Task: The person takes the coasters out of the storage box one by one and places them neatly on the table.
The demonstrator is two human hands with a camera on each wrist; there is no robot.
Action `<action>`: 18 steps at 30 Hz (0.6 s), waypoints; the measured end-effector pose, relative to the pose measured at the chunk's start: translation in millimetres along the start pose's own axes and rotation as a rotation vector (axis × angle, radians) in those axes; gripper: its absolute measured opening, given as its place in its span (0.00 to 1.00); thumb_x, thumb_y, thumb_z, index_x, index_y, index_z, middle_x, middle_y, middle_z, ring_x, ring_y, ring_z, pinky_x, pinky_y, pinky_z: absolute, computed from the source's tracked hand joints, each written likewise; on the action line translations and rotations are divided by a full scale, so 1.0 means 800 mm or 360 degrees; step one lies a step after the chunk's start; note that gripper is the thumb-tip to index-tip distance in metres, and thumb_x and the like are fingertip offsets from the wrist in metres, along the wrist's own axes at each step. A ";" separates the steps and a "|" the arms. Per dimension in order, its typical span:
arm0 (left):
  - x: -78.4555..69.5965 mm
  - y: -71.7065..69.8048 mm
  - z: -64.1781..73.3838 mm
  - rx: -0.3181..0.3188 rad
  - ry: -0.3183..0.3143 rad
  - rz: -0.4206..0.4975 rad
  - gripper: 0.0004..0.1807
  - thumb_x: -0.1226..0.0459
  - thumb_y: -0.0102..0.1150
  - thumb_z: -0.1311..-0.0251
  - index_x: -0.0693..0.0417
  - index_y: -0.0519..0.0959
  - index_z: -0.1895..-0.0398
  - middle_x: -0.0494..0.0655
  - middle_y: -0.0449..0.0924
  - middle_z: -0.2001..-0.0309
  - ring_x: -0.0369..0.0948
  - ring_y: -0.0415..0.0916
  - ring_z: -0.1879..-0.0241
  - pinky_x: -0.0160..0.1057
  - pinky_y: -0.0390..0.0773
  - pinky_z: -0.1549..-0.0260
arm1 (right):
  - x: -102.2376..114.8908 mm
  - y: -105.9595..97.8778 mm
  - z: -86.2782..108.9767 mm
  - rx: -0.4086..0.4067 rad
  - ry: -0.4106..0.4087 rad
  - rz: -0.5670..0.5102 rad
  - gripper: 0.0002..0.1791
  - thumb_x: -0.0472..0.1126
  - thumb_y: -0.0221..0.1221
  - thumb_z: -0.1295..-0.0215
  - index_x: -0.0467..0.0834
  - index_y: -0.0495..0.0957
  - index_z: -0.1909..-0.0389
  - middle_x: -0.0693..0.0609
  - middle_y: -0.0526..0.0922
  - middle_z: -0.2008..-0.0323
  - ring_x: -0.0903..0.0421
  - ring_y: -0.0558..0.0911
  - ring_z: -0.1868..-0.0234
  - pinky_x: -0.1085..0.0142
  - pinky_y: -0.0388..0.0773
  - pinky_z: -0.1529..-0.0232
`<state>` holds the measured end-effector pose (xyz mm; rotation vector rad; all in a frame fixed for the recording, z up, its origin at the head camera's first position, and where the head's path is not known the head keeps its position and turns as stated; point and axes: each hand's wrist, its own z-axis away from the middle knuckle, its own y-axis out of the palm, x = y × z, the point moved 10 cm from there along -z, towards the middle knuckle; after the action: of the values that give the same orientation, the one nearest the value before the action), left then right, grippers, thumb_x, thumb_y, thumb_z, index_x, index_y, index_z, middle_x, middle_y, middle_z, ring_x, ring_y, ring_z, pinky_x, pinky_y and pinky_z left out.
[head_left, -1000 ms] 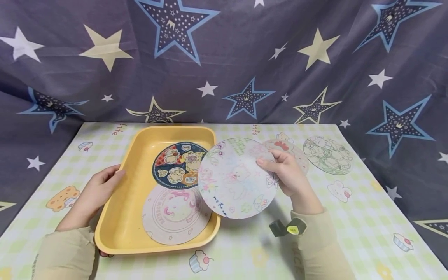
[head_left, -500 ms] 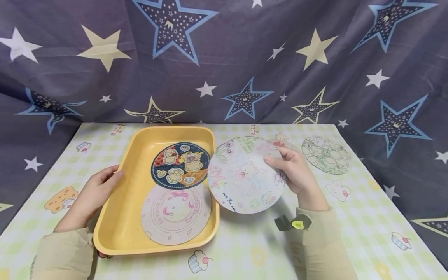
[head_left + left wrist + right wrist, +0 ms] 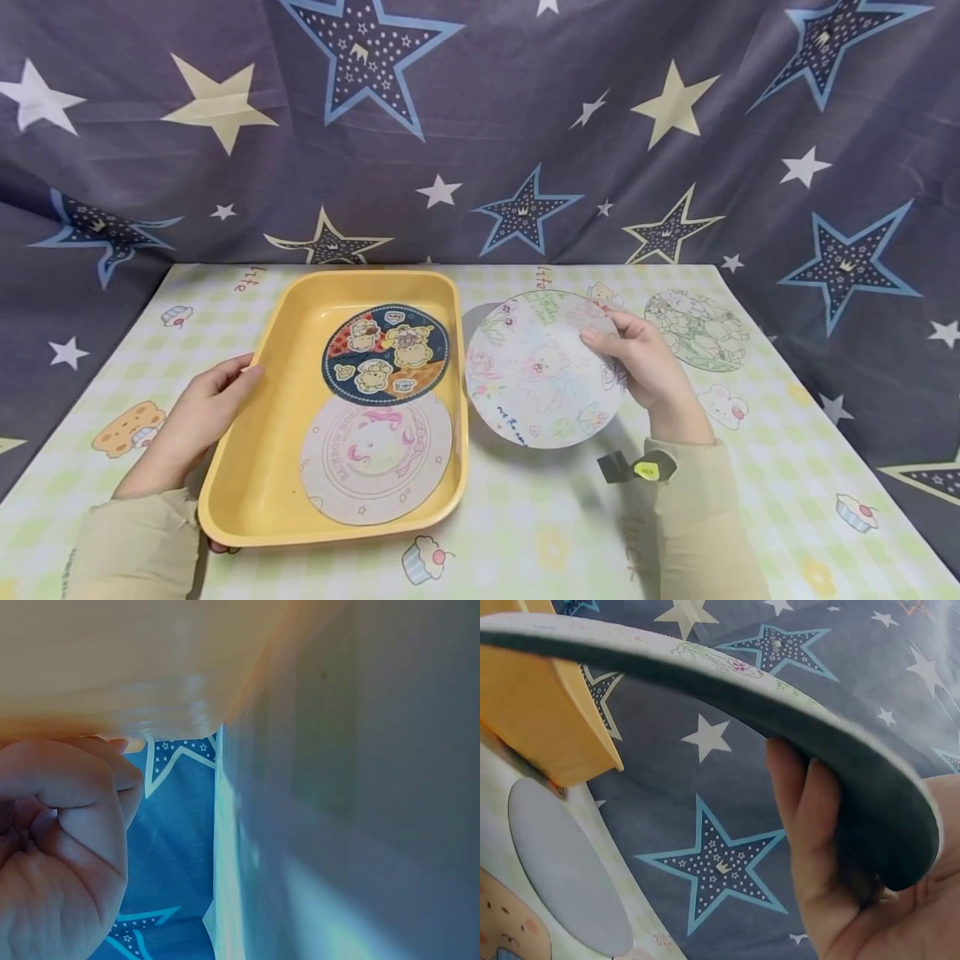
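Note:
My right hand (image 3: 652, 367) pinches the right edge of a white round mat (image 3: 540, 375) covered in pastel drawings, held tilted above the table right of the tray. The thumb lies on its printed face. From the right wrist view, the mat's dark underside (image 3: 727, 697) shows, with fingers behind it. My left hand (image 3: 198, 421) grips the left rim of a yellow tray (image 3: 262, 467); the left wrist view has its fingers (image 3: 82, 780) curled under the rim. Inside the tray lie a dark blue mat (image 3: 382, 392) with cartoon figures and a pale pink mat (image 3: 345, 492), edges meeting.
A mat with green line drawings (image 3: 697, 329) lies at the table's back right. A grey round mat (image 3: 566, 870) lies on the checked table (image 3: 510, 533), mostly hidden behind the held one in the head view. A star-patterned curtain (image 3: 480, 125) hangs behind.
My right hand has moved the white mat to the right, away from the tray, so it no longer overlaps the tray's contents. The left hand stays on the rim.

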<state>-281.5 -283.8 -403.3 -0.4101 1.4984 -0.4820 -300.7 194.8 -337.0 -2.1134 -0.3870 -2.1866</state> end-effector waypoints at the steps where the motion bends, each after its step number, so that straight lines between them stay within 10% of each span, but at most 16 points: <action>1: 0.000 0.000 0.000 -0.0002 0.0002 0.0002 0.35 0.50 0.37 0.22 0.72 0.57 0.28 0.71 0.72 0.42 0.25 0.79 0.65 0.31 0.84 0.68 | -0.001 -0.002 0.000 -0.0010 0.0005 0.0002 0.15 0.28 0.53 0.30 0.50 0.82 0.57 0.54 0.89 0.68 0.58 0.88 0.73 0.67 0.85 0.72; 18: 0.000 -0.001 0.000 -0.0006 0.0031 0.0024 0.35 0.51 0.38 0.22 0.73 0.57 0.28 0.71 0.72 0.43 0.25 0.79 0.65 0.32 0.84 0.68 | -0.035 -0.011 -0.015 -0.0002 0.0152 0.0073 0.13 0.27 0.53 0.32 0.47 0.81 0.65 0.54 0.87 0.73 0.59 0.86 0.76 0.68 0.84 0.75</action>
<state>-281.8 -284.4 -402.7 -0.3980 1.5205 -0.4724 -312.9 197.6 -365.8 -1.9882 -0.3267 -2.2518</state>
